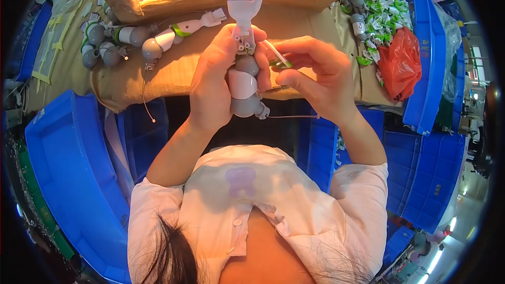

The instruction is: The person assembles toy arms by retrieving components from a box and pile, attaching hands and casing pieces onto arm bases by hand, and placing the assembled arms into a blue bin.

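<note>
My left hand (213,81) is wrapped round a toy robot arm (243,85), which stands upright in front of my chest. The arm has a white hand with purple fingertips at the top, grey ball joints and a white band below. Screw holes show in its open white forearm. A thin cable hangs off the lower joint and runs to the right. Between the thumb and fingers of my right hand (329,76) is a small green-and-white plastic cover (282,62), tilted and close to the forearm's right side.
On the cardboard-covered bench (168,84) lie several more toy arms (152,47) with trailing cables. A lit cardboard box (210,1) of small parts stands at the back. Green-and-white pieces (386,13) and a red plastic bag (401,66) sit right, beside blue bins (423,68).
</note>
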A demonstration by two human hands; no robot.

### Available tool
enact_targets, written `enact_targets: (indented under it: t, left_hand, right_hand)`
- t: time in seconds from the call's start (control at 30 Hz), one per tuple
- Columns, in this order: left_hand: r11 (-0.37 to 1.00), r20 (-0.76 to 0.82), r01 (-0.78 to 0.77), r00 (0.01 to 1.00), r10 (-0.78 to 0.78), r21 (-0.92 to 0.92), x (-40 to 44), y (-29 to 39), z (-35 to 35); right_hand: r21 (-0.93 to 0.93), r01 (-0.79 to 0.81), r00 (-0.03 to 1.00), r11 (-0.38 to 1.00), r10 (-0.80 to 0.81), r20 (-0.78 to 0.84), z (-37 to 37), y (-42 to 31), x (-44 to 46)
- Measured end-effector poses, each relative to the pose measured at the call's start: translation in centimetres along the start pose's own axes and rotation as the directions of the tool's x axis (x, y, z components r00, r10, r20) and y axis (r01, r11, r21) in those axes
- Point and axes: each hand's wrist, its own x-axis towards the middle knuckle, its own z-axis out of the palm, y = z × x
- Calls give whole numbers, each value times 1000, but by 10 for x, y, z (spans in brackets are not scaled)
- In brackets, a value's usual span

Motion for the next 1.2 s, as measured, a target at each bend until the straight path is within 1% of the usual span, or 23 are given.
enact_targets:
  t: [0.03, 0.07, 0.1, 0.13, 0.2, 0.23, 0.27, 0.33, 0.4, 0.43, 0.47, 0.5, 0.53, 0.57, 0.6, 0.63, 0.67, 0.7, 0.77, 0.9, 0.97, 1.07, 1.2]
  left_hand:
    - [999, -2, -8, 1000, 8, -47, 1, -3, -1]
    - [995, -5, -17, 1000, 16, -95, 2, -5, -1]
    - [995, -6, -16, 1000, 15, -98, 3, -5, -1]
    - [995, 1, -15, 1000, 15, -94, 3, -4, -1]
    - [996, 11, -11, 1000, 12, -93, 4, -4, 0]
    - [994, 8, -1, 1000, 2, -113, 4, -5, 1]
    - [991, 5, 8, 1000, -8, -133, 4, -5, 2]
    - [993, -14, 17, 1000, -19, -113, 3, -4, 4]
    - [996, -36, 21, 999, -25, -90, 2, -2, 9]
    - [1000, -103, 25, 994, -25, -7, 2, 0, 14]
    - [997, -167, 35, 986, -22, 75, 1, 1, 16]
    - [997, -168, 35, 986, -22, 74, 0, -1, 15]
    - [989, -117, 11, 993, 7, 148, -2, -3, 14]
    - [975, -61, -16, 998, 31, 221, -3, -5, 13]
    - [975, -57, -15, 998, 28, 220, -4, -3, 15]
    - [960, -46, -34, 998, 49, 278, -6, -1, 18]
    - [941, -35, -56, 997, 71, 334, -8, 1, 20]
    - [941, -35, -57, 997, 73, 334, -10, 2, 20]
    - [958, -34, 17, 999, -8, 286, -13, 4, 20]
    - [964, -102, 4, 994, 24, 266, -9, 1, 26]
    - [964, -24, -1, 1000, 8, 265, -10, 1, 23]
    - [950, 27, -38, 999, 32, 311, -9, -1, 17]
    - [953, 29, -46, 999, 39, 300, -11, -3, 17]
  right_hand:
    - [-3, 1, 1000, 1000, -1, 0, 1, 1, -1]
    - [125, 6, 1000, 992, -3, -21, 2, 2, -2]
    - [254, 10, 999, 967, 1, -42, 3, 2, -3]
    - [252, 8, 999, 968, 3, -43, 5, 3, -3]
    - [391, -21, 998, 920, 42, -45, 6, 4, -2]
    - [388, -22, 998, 921, 43, -46, 4, 6, -2]
    - [407, -53, 998, 912, 62, -10, 0, 8, -1]
    - [426, -84, 996, 901, 79, 30, -4, 9, 0]
    - [292, 50, 998, 955, -41, -36, -6, 5, 5]
    - [293, 50, 999, 955, -42, -33, -8, -3, 8]
    - [35, 190, 982, 981, -189, -27, -9, -15, 11]
    - [-223, 321, 945, 921, -325, 16, -10, -22, 13]
    - [-341, 408, 897, 847, -441, -22, -3, -25, 16]
    - [-343, 406, 898, 847, -440, -24, 1, -24, 19]
    - [-415, 468, 855, 780, -518, -9, 4, -23, 22]
    - [-483, 523, 807, 702, -591, 14, 4, -22, 24]
    - [-484, 522, 807, 702, -590, 14, 4, -24, 22]
    - [-480, 503, 831, 719, -554, 41, 4, -28, 20]
    - [-472, 485, 852, 736, -518, 68, 4, -29, 18]
    - [-476, 475, 848, 740, -529, 25, 3, -23, 17]
    - [-493, 480, 837, 725, -548, 9, 2, -24, 17]
    - [-474, 494, 833, 728, -553, 19, 4, -27, 17]
    - [-508, 494, 830, 706, -557, 33, 8, -26, 14]
